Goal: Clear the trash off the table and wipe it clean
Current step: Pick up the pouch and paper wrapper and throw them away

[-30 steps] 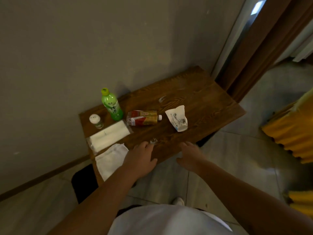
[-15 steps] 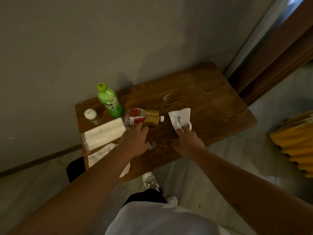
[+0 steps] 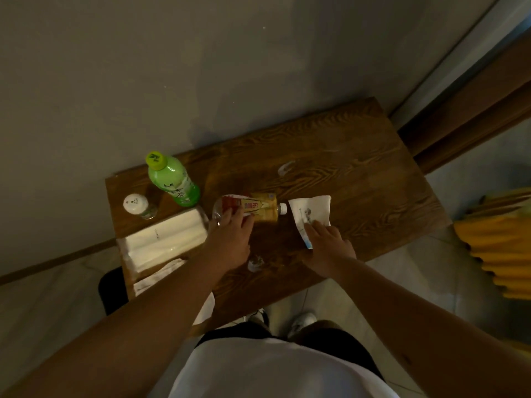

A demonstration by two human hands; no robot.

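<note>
Both hands have reached in: left hand [image 3: 230,239] closing its grip over the lying bottle [image 3: 253,208], right hand [image 3: 327,242] fingers pressing the paper wrapper [image 3: 310,209], so wrap and pinch fully before lifting.

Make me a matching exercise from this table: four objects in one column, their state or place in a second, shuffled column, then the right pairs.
Objects
1. green bottle
2. red-and-yellow bottle
3. white wrapper
4. shaker jar

States
A. lying on its side, left hand on it
B. flat on the wood, right hand on its near edge
C. standing near the wall, yellow-green cap
D. at the table's left rear corner, white perforated lid

Pairs: 1-C, 2-A, 3-B, 4-D
</note>
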